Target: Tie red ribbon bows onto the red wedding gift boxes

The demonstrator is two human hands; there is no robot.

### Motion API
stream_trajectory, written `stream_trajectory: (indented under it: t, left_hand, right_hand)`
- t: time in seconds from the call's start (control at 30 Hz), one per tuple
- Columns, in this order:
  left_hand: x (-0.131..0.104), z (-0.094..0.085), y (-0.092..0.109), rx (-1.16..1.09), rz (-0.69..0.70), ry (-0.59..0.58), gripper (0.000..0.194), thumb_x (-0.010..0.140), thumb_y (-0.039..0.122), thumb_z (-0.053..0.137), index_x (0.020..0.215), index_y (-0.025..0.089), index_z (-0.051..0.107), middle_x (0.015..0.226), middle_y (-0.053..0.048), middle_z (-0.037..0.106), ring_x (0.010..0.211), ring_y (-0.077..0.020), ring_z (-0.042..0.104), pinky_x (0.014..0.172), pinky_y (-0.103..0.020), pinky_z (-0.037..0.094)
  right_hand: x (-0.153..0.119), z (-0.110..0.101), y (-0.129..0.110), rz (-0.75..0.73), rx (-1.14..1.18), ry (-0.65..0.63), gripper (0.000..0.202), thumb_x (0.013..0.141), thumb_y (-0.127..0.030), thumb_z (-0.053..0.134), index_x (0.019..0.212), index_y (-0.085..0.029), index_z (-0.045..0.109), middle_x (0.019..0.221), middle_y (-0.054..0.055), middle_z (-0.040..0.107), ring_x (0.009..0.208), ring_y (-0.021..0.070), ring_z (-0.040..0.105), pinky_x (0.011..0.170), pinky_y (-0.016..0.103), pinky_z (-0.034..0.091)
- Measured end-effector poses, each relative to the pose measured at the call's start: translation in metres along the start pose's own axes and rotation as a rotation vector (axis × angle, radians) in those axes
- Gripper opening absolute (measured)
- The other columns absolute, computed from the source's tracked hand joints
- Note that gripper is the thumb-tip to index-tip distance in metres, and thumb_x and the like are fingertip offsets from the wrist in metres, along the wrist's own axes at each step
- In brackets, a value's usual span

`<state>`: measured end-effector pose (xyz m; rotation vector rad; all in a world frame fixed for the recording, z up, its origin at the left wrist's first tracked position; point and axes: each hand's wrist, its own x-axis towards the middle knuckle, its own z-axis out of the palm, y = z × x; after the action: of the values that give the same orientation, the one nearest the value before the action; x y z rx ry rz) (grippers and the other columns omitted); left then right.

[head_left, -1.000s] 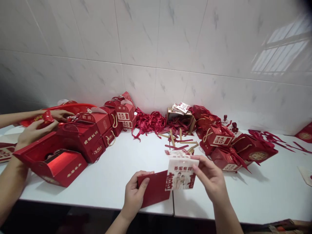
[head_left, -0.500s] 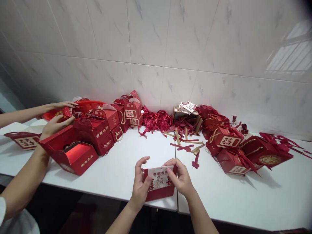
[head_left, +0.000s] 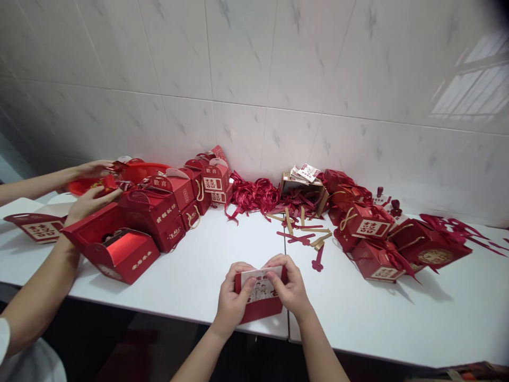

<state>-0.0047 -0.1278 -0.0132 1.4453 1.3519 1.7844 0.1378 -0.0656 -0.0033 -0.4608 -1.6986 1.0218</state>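
Near the table's front edge, both hands hold a small red box (head_left: 262,309) with a white printed card (head_left: 260,289) against its face. My left hand (head_left: 234,297) grips the left side, its thumb on the card and its fingers behind the top. From the right, my right hand (head_left: 289,284) grips the other side, thumb also pressed on the card. The fingertips of both hands come close together behind the card's top edge, partly hidden. Beyond them lie red and gold strips (head_left: 306,233) and a heap of red ribbon (head_left: 256,195).
Red boxes (head_left: 147,217) are stacked at the left, beside another person's hands (head_left: 93,199) at a red basket (head_left: 145,171). An opened carton (head_left: 306,185) with cards stands at the wall. More ribboned boxes (head_left: 369,228) sit at the right of the white table (head_left: 183,286).
My left fingers have closed from a raised position to behind the card's top. My right fingers have moved inward toward them. The other person's farther hand has shifted left.
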Motion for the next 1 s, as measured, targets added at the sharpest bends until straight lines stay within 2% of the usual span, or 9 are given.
stream_trajectory:
  t: [0.33,0.43,0.53,0.6,0.73,0.8,0.9,0.93,1.0]
  left_hand:
    - [0.001,-0.001,0.002,0.009,0.002,0.002,0.013,0.081,0.031,0.06,0.082,0.017,0.061,0.085,-0.006,0.061,0.085,-0.0203,0.06,0.081,-0.033,0.049]
    - [0.0,0.0,0.004,-0.027,-0.083,0.004,0.018,0.079,0.035,0.062,0.083,0.017,0.063,0.088,-0.007,0.064,0.086,-0.0209,0.062,0.079,-0.032,0.051]
    - [-0.002,-0.001,0.005,-0.12,-0.22,-0.014,0.027,0.077,0.038,0.063,0.095,0.017,0.064,0.096,-0.008,0.068,0.087,-0.0222,0.065,0.075,-0.032,0.054]
    - [-0.001,-0.003,0.004,-0.157,-0.249,-0.035,0.032,0.074,0.038,0.067,0.098,0.017,0.066,0.098,-0.008,0.069,0.088,-0.0231,0.065,0.074,-0.032,0.054]
    - [0.002,-0.005,0.003,-0.1,-0.242,-0.066,0.024,0.072,0.035,0.07,0.088,0.016,0.071,0.079,-0.005,0.069,0.074,-0.0196,0.064,0.067,-0.027,0.053]
    - [0.004,-0.005,0.004,-0.07,-0.246,-0.073,0.021,0.074,0.035,0.068,0.081,0.015,0.072,0.072,-0.003,0.065,0.069,-0.018,0.062,0.064,-0.026,0.051]
    - [0.004,-0.003,0.004,-0.073,-0.236,-0.054,0.02,0.075,0.034,0.068,0.078,0.015,0.072,0.07,-0.003,0.062,0.068,-0.0175,0.06,0.061,-0.025,0.049]
    - [0.003,-0.002,0.004,-0.08,-0.231,-0.049,0.02,0.075,0.034,0.068,0.078,0.015,0.072,0.07,-0.003,0.061,0.068,-0.0174,0.06,0.061,-0.025,0.049]
    - [0.003,-0.002,0.003,-0.093,-0.228,-0.05,0.02,0.076,0.034,0.068,0.076,0.015,0.072,0.071,-0.003,0.061,0.069,-0.0173,0.06,0.061,-0.025,0.049]
  right_hand:
    - [-0.001,-0.003,-0.002,0.033,0.009,-0.033,0.005,0.087,-0.024,0.054,0.092,-0.023,0.053,0.087,0.003,0.06,0.081,0.0173,0.06,0.072,0.032,0.048]
    - [-0.001,-0.006,-0.001,0.062,-0.005,-0.031,0.006,0.087,-0.026,0.055,0.091,-0.022,0.053,0.085,0.003,0.061,0.079,0.0174,0.06,0.07,0.031,0.048]
    - [0.0,-0.006,-0.001,0.088,-0.015,-0.035,0.007,0.087,-0.028,0.056,0.09,-0.022,0.054,0.083,0.003,0.062,0.077,0.0175,0.061,0.068,0.031,0.048]
    - [-0.001,-0.005,-0.002,0.111,-0.021,-0.041,0.008,0.087,-0.03,0.056,0.089,-0.022,0.055,0.081,0.003,0.063,0.076,0.0175,0.061,0.068,0.03,0.048]
    - [-0.004,-0.004,-0.002,0.139,-0.019,-0.018,0.011,0.086,-0.033,0.056,0.088,-0.022,0.056,0.08,0.002,0.063,0.076,0.0168,0.061,0.069,0.03,0.048]
    - [0.0,-0.014,0.0,0.15,-0.017,-0.082,0.016,0.086,-0.037,0.056,0.09,-0.022,0.058,0.083,0.003,0.064,0.077,0.0167,0.061,0.069,0.03,0.049]
    - [0.018,-0.046,0.015,0.216,-0.097,-0.296,0.035,0.089,-0.049,0.045,0.098,-0.019,0.063,0.092,0.007,0.067,0.085,0.0197,0.063,0.074,0.034,0.051]
    - [0.027,-0.059,0.023,0.258,-0.185,-0.26,0.043,0.091,-0.05,0.037,0.099,-0.018,0.064,0.093,0.008,0.068,0.087,0.0206,0.064,0.076,0.035,0.051]
    - [0.046,-0.083,0.045,0.371,-0.418,-0.015,0.042,0.091,-0.047,0.035,0.099,-0.017,0.064,0.098,0.009,0.068,0.089,0.0217,0.064,0.079,0.036,0.05]
